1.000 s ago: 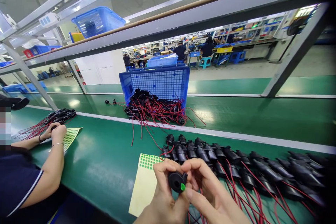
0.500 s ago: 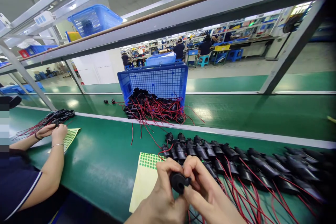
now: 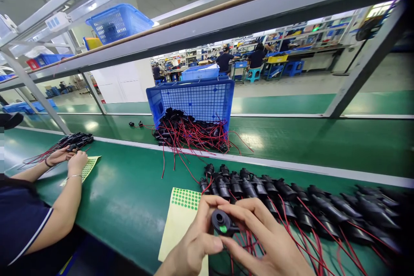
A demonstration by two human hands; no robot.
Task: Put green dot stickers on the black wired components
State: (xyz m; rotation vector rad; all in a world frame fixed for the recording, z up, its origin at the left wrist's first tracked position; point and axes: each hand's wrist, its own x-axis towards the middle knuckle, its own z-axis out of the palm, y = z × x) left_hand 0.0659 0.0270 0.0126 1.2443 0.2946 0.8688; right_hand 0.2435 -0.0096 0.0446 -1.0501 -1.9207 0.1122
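At the near edge of a long green desk [image 3: 129, 207], both of the person's bare hands meet around one small black round part [image 3: 221, 221] with a hole in its face and a green dot sticker [image 3: 223, 228] on its lower front. Left hand [image 3: 194, 246] comes up from the bottom of the view, its thumb and fingers curled against the left side of the part in a narrow grip. Right hand [image 3: 268, 246] reaches in from the lower right, its fingers closed over the top and right side of the same part. Just left of the hands, a pale yellow sheet [image 3: 176, 228] lies flat on the desk, with rows of green dot stickers at its far end. Beyond and to the right of the hands, a long row of black parts [image 3: 291, 200] with red wires lies on the desk. Farther back, a blue mesh crate [image 3: 194, 99] lies tipped on its side, and a heap of black parts with red wires [image 3: 189, 133] spills from its open mouth. At far left, a co-worker in a dark sleeve rests both hands [image 3: 69, 157] near another sticker sheet [image 3: 87, 168] and a smaller bundle of wired parts [image 3: 69, 142].
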